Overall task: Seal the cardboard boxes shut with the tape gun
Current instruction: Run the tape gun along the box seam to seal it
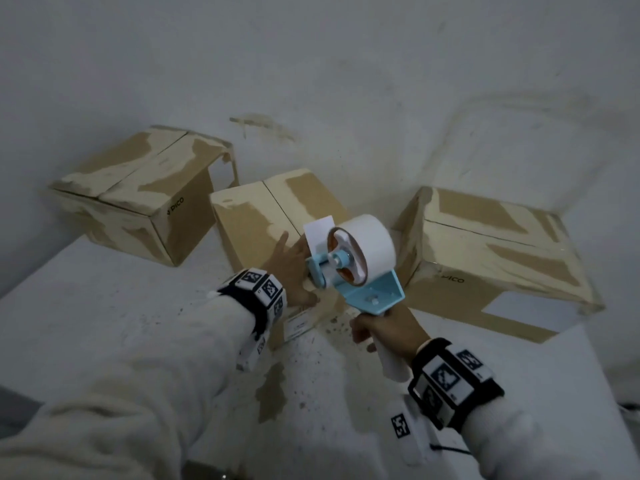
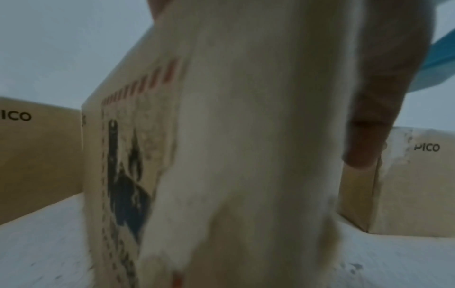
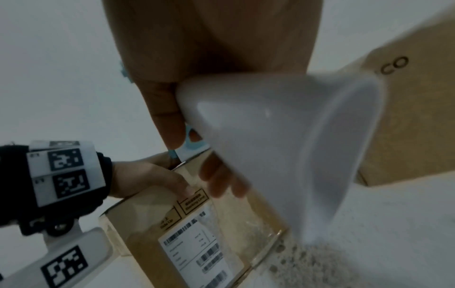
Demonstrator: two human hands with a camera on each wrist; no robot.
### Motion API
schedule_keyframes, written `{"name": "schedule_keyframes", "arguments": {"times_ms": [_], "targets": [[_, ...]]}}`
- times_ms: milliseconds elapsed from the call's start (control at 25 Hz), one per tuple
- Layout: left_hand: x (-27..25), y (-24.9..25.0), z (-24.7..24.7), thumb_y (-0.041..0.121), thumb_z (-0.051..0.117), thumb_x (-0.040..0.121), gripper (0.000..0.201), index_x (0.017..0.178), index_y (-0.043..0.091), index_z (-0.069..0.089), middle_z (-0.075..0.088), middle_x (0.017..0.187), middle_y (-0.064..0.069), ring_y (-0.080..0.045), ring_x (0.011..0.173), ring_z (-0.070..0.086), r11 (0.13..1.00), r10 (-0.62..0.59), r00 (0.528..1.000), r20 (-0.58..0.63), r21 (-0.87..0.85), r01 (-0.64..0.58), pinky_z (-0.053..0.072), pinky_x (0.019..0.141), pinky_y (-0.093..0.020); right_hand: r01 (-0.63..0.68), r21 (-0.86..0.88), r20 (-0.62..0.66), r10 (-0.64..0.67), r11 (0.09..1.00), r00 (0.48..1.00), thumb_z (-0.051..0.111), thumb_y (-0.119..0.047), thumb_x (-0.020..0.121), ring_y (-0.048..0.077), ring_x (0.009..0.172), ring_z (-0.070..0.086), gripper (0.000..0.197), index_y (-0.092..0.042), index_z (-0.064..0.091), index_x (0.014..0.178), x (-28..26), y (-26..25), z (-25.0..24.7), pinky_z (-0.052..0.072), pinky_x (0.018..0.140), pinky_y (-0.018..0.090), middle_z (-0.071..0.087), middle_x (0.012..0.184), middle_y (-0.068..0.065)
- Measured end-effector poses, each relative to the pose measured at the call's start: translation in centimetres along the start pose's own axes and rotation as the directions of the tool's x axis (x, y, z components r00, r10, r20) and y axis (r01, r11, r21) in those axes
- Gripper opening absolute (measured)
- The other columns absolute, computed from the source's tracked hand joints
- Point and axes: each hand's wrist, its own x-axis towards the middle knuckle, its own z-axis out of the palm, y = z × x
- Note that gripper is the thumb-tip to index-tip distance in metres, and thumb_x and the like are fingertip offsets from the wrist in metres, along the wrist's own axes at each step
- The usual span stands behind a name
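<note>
While the right hand (image 1: 384,329) is wrapped tight round the white grip of the tape gun (image 1: 356,268), the gun hangs just above the near top edge of the middle box (image 1: 256,223). Gun frame is light blue, w/ a white tape roll (image 1: 370,244) on it and a loose tape end (image 1: 318,233) sticking up on the side toward the left hand.

Left hand (image 1: 292,268) lies on the middle box top, right beside the gun's front; fingers straight and spread flat on the cardboard, thumb hooked over the near edge onto the front face (clear in right wrist view). Holding nothing, just pressing the flaps down. Top seam of that box runs away from the left fingertips, no tape visible on it.

Shipping label (image 3: 194,251) w/ barcodes sits on the front face below the left thumb.

Left box (image 1: 138,195) is well out past the left hand, right box (image 1: 485,258) beyond the right hand; both printed "PICO". All three sit on a white table (image 1: 104,306) w/ brown scuffs near the right wrist.
</note>
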Motion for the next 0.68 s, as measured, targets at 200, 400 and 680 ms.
{"name": "schedule_keyframes", "arguments": {"times_ms": [200, 400, 680], "targets": [[0.9, -0.3, 0.6, 0.054, 0.052, 0.082, 0.084, 0.15, 0.025, 0.011, 0.007, 0.159, -0.001, -0.023, 0.147, 0.003, 0.998, 0.059, 0.998, 0.031, 0.023, -0.06, 0.005, 0.119, -0.048, 0.006, 0.105, -0.082, 0.003, 0.994, 0.997, 0.06, 0.001, 0.074, 0.014, 0.034, 0.036, 0.024, -0.011, 0.046, 0.059, -0.2, 0.6, 0.4, 0.035, 0.046, 0.028, 0.042, 0.035, -0.004], [0.8, -0.6, 0.7, 0.052, 0.054, 0.084, 0.09, 0.15, 0.028, -0.002, -0.012, 0.16, -0.001, -0.024, 0.148, -0.009, 0.995, 0.099, 0.994, 0.051, -0.002, -0.099, 0.003, 0.119, -0.049, -0.09, 0.24, -0.128, 0.124, 0.967, 0.984, 0.06, 0.004, 0.072, 0.017, 0.039, 0.034, 0.016, -0.008, 0.051, 0.069, -4.2, 4.6, -0.7, 0.03, 0.045, 0.028, 0.04, 0.039, -0.002], [0.9, 0.5, 0.0, 0.048, 0.024, 0.098, 0.062, 0.151, 0.026, 0.001, -0.009, 0.16, -0.001, -0.022, 0.148, -0.009, 0.97, 0.01, 0.998, 0.064, -0.243, 0.006, -0.003, 0.119, -0.045, -0.07, 0.229, -0.109, 0.097, 0.971, 0.989, 0.069, -0.006, 0.074, 0.013, 0.036, 0.037, 0.012, -0.008, 0.059, 0.081, -4.0, 5.3, -0.4, 0.033, 0.042, 0.025, 0.048, 0.038, -0.008]]}}
